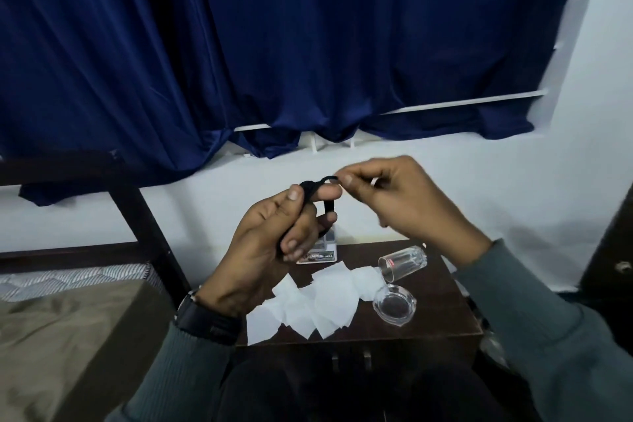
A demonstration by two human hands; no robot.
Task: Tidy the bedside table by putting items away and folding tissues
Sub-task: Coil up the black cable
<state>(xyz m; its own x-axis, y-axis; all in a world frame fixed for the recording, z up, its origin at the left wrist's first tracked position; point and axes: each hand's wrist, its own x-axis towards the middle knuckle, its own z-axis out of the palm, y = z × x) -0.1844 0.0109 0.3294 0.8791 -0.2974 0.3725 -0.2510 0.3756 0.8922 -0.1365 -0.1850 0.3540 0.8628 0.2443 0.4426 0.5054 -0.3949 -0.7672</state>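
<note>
Both hands are raised above the bedside table [445, 332]. My left hand [267, 250] grips a black cord [310, 190] that is looped around its fingers. My right hand [394, 199] pinches the free end of that cord near the top. On the dark wooden table below lie several white tissues [308, 305], spread flat and overlapping. A clear drinking glass [404, 260] lies on its side at the back right. A clear glass ashtray [394, 307] stands in front of it. A small box [320, 250] stands at the back, partly hidden by my left hand.
A bed with a tan cover [61, 336] and dark frame [150, 236] is at the left. A blue curtain [274, 44] hangs over the white wall behind. Dark furniture [606, 250] stands at the right. The table's drawer handles [349, 358] show below its front edge.
</note>
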